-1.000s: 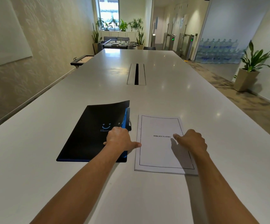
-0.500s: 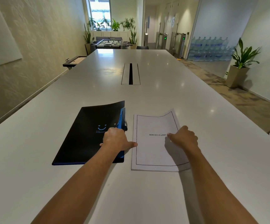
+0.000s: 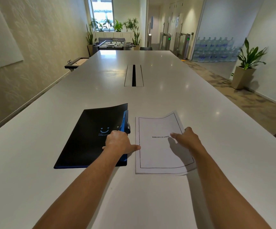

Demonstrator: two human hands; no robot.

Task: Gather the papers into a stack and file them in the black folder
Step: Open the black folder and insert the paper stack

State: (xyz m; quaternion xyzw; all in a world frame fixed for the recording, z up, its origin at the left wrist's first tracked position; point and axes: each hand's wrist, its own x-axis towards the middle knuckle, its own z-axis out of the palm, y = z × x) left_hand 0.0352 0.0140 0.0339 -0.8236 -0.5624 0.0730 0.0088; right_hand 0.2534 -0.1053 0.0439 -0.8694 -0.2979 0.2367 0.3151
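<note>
Long white table (image 3: 150, 100), seen from its near end. Black folder (image 3: 91, 138) flat on the near-left part, its far right corner curling up over a blue inner edge. Stack of papers (image 3: 157, 156) just right of the folder, top sheet printed "BIBLIOGRAPHY", far right corner and right edge lifted off the sheets below. Left hand (image 3: 119, 142) pressed flat on the folder's right side, fingers spread and grasping nothing, thumb tip touching the left edge of the papers. Right hand (image 3: 187, 138) over the right side of the stack, fingers curled at the raised sheet; whether pinched or merely touching, cannot tell. Potted plant (image 3: 246, 66) on the floor, far right.
</note>
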